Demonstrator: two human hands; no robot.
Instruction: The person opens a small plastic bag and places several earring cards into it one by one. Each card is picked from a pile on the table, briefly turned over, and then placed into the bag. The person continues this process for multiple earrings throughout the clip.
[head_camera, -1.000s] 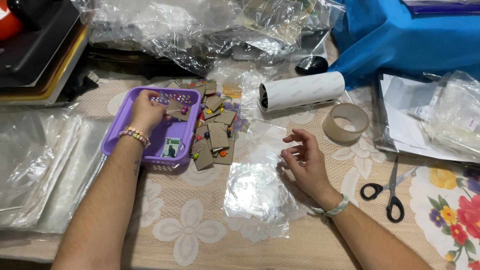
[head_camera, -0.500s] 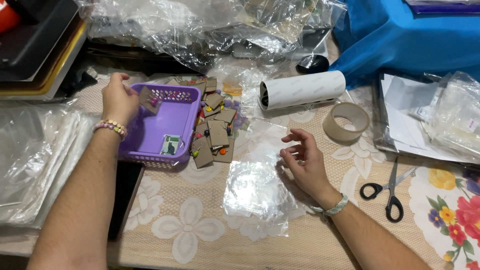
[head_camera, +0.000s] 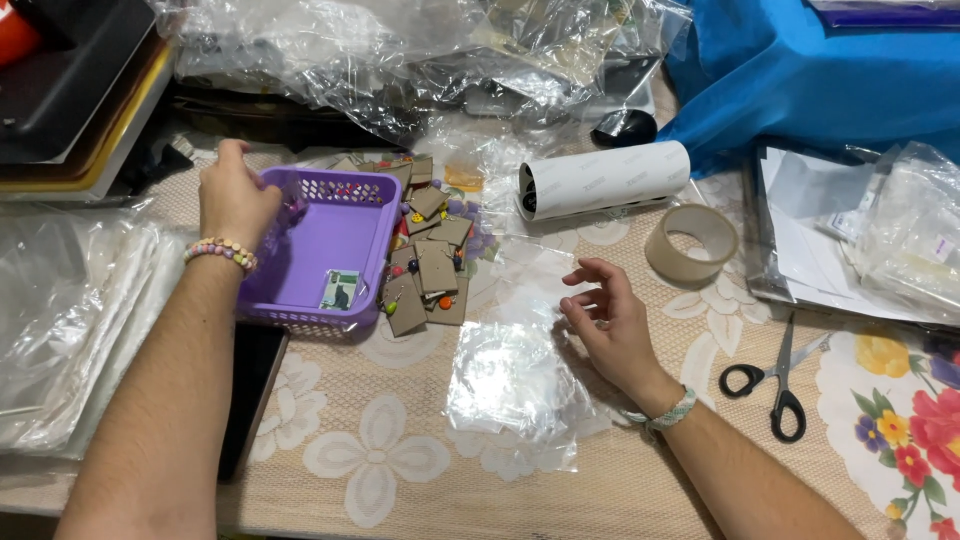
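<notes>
Purple plastic basket (head_camera: 330, 255) sits on the desk (head_camera: 400, 470); the left hand (head_camera: 235, 195) curls over its far left rim, its grip hidden, so I cannot tell. The right hand (head_camera: 610, 325) rests with fingers loosely spread, holding nothing, beside clear plastic bags (head_camera: 510, 385).

Bright even overhead light, glare on plastic wrap (head_camera: 400, 50), sharp focus.

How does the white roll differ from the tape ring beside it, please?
The white roll is a long, opaque cylinder lying on its side; the tape ring is short, translucent beige and lies flat with its hole facing up. Both rest untouched on the table beyond the right hand.
</notes>
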